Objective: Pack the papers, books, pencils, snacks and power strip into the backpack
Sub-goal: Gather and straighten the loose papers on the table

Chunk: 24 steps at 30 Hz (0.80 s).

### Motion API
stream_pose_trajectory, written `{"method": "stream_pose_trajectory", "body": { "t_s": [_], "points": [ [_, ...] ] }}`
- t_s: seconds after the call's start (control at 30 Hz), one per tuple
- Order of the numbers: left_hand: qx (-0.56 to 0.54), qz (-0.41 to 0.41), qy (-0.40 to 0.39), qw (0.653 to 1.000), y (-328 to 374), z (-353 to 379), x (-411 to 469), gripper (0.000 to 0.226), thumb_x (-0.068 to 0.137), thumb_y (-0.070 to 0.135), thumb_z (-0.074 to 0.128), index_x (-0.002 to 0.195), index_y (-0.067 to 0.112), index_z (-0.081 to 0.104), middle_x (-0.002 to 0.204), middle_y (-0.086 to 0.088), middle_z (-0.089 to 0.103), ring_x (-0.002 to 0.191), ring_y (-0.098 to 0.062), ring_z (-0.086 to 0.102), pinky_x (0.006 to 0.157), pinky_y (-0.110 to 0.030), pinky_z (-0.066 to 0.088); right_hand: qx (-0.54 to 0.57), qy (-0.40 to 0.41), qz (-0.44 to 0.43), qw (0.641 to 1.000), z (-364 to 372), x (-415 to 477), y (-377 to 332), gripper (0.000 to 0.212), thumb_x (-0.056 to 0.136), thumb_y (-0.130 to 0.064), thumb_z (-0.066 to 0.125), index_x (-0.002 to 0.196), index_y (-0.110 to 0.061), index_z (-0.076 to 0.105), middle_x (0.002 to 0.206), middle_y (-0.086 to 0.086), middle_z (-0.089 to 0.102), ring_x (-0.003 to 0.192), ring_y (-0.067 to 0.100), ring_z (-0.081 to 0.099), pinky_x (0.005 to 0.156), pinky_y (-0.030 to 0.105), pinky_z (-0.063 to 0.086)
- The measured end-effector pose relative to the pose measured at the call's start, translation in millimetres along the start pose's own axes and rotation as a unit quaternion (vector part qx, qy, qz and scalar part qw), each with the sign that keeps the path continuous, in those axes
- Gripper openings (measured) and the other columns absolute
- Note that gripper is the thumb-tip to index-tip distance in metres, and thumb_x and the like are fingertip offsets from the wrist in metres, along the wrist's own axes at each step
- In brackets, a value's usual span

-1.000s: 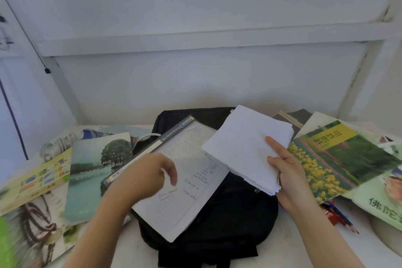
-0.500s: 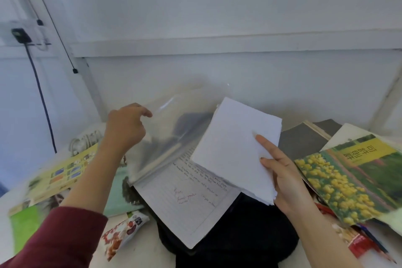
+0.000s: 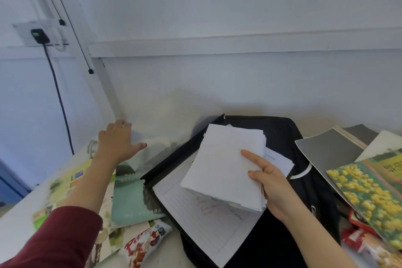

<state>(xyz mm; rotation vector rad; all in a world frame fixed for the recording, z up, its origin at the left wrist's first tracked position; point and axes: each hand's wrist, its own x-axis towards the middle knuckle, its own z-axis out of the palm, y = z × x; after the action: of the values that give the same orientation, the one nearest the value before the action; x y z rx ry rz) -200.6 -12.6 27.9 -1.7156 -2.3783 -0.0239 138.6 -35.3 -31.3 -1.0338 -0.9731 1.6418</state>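
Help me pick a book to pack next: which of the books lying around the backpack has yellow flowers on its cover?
The book on the far right, overlapping a grey one. The teal book left of the backpack shows no flowers.

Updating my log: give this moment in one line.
left hand: open, on clear plastic; right hand: grips white paper stack; black fabric backpack: beneath stack

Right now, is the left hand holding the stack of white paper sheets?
No, the right hand grips the stack of white paper sheets above the black fabric backpack; the left hand is apart, near the wall.
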Motion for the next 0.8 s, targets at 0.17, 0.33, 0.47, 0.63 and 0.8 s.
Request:
{"method": "stream_pose_trajectory", "body": {
  "t_s": [0.17,0.33,0.47,0.63,0.8],
  "points": [
    [-0.069,0.052,-0.008,0.996,2.5,13.4,2.0,0.086,0.075,0.080,0.018,0.142,0.028,0.035,0.157,-0.002,0.006,0.144,-0.025,0.001,0.113,-0.050,-0.001,-0.021,0.008,0.025,0.999,11.8,7.5,4.3,0.047,0.092,0.008,0.039,0.113,-0.024,0.065,0.121,-0.005,0.056,0.105,0.020,0.057,0.073,0.025,0.053],
    [-0.143,0.131,-0.007,0.981,10.6,15.8,-0.9,0.099,0.057,0.088,0.012,0.134,0.036,0.044,0.155,0.004,0.015,0.144,-0.016,-0.003,0.107,-0.048,-0.021,-0.039,0.032,0.055,0.997,14.2,13.3,7.8,0.046,0.092,0.007,0.039,0.114,-0.026,0.063,0.124,-0.003,0.052,0.106,0.020,0.055,0.065,0.022,0.051],
    [-0.233,0.179,-0.061,0.954,13.8,16.7,-0.9,0.069,0.074,0.064,0.051,0.131,0.025,0.049,0.142,0.007,0.044,0.136,-0.012,0.031,0.115,-0.039,0.008,-0.027,0.049,0.067,0.996,16.4,15.8,11.9,0.046,0.091,0.009,0.040,0.111,-0.025,0.064,0.127,0.000,0.052,0.106,0.019,0.055,0.065,0.021,0.051],
    [-0.271,0.161,-0.013,0.949,10.4,26.5,3.7,0.030,0.089,0.018,0.058,0.119,0.018,0.061,0.123,0.003,0.061,0.115,-0.013,0.052,0.098,-0.024,0.034,-0.006,0.065,0.074,0.995,20.0,15.9,12.6,0.046,0.090,0.010,0.040,0.106,-0.026,0.066,0.128,0.001,0.051,0.108,0.023,0.055,0.064,0.022,0.054],
    [-0.210,0.208,-0.006,0.955,3.4,35.0,5.7,0.050,0.081,0.043,0.066,0.126,0.025,0.053,0.130,0.010,0.054,0.118,-0.011,0.049,0.094,-0.025,0.037,-0.005,0.063,0.039,0.997,25.0,12.5,5.7,0.048,0.091,0.008,0.041,0.109,-0.029,0.065,0.125,-0.003,0.053,0.106,0.021,0.057,0.064,0.021,0.053]
  ]
}}
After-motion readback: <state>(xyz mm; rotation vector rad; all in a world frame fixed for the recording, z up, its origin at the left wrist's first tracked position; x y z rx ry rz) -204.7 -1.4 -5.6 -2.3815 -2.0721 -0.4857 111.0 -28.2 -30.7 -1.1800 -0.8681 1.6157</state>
